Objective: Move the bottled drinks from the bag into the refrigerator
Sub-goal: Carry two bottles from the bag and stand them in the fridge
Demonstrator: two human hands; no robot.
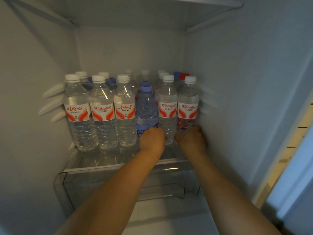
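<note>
A clear glass shelf [118, 160] inside the refrigerator carries upright water bottles [103, 109] in rows from near to far, most white-capped, one bluish bottle [146, 107] in the near row.

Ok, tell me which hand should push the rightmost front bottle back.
Right. The right hand already sits at that bottle's base by the wall; the left hand is at the purple bottle.

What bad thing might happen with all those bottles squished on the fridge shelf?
The front row stands close together, so if the left hand nudges the blue-capped bottle, it might knock a neighbour over, domino style. The right hand holds the rightmost bottle tight by the fridge wall, so knuckles could scrape. Bottles also stand fairly near the glass shelf front and might tumble out.
</note>
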